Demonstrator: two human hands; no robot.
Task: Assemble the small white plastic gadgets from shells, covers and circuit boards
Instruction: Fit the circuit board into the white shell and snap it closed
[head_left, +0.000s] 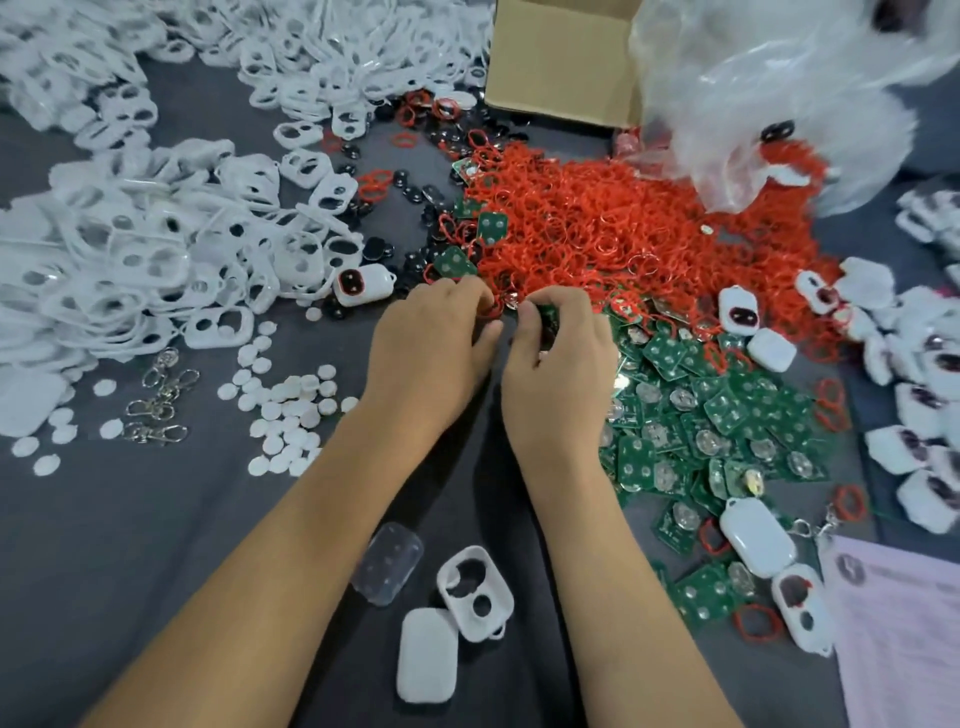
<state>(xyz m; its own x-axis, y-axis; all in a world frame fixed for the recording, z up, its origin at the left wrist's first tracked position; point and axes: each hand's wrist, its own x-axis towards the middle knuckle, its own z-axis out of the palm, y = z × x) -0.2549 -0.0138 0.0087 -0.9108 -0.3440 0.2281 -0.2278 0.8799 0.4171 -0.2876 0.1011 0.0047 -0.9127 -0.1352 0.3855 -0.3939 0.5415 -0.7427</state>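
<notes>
You've got a matt dark grey cloth (156, 545) under everything, soft and a bit creased. The white shells (427, 656) and covers (475, 592) look like smooth matt plastic, and that one clear cover (387, 564) is see-through plastic with a slight shine. The red rings (623, 223) look rubbery, the green circuit boards (727, 415) carry shiny metal domes. The key clips (156, 410) are bright polished metal. The box (561, 62) is plain brown cardboard, the bag (779, 104) crinkly glossy film.

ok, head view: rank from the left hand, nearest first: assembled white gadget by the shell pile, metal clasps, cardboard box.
From the left hand:
1. Assembled white gadget, just up-left of the hand, at the shell pile's edge.
2. Metal clasps, far left on the grey cloth.
3. Cardboard box, top of frame, beyond the red rings.
</notes>
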